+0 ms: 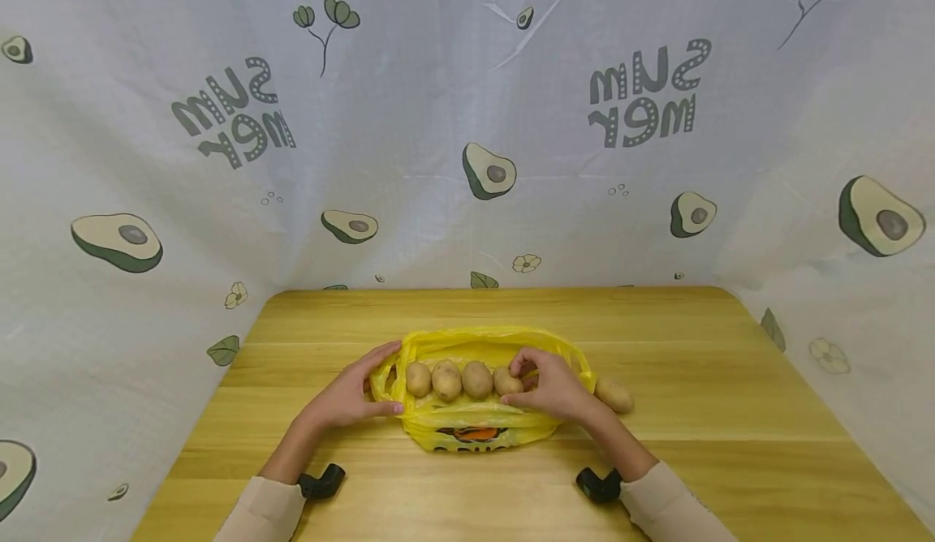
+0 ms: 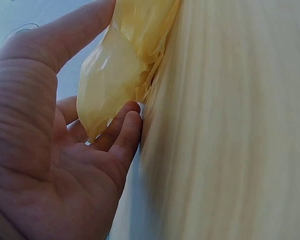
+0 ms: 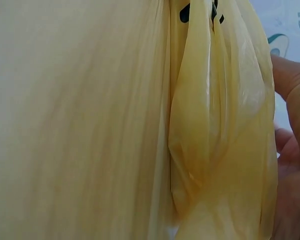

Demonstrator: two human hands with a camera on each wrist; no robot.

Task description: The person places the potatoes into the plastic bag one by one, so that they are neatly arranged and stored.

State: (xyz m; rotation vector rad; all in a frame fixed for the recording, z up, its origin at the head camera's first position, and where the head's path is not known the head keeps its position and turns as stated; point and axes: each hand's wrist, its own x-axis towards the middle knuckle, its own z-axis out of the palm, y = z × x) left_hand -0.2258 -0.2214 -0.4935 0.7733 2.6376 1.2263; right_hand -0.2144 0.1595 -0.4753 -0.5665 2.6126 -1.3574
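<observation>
A yellow plastic bag (image 1: 482,419) lies on the table with its wide mouth facing up. Several potatoes (image 1: 446,380) sit in a row inside it. My left hand (image 1: 351,388) holds the bag's left end, thumb at the front rim and fingers toward the back; the left wrist view shows yellow plastic (image 2: 112,82) between thumb and fingers. My right hand (image 1: 551,384) reaches into the bag from the right, thumb and fingers around the rightmost potato (image 1: 506,382) of the row. In the right wrist view, the bag's side (image 3: 225,135) hides most of that hand.
Another potato (image 1: 615,394) lies on the wooden table (image 1: 467,493), just outside the bag's right end. Behind the table hangs a pale curtain (image 1: 409,120) printed with avocados. Dark devices (image 1: 321,482) are worn at both wrists.
</observation>
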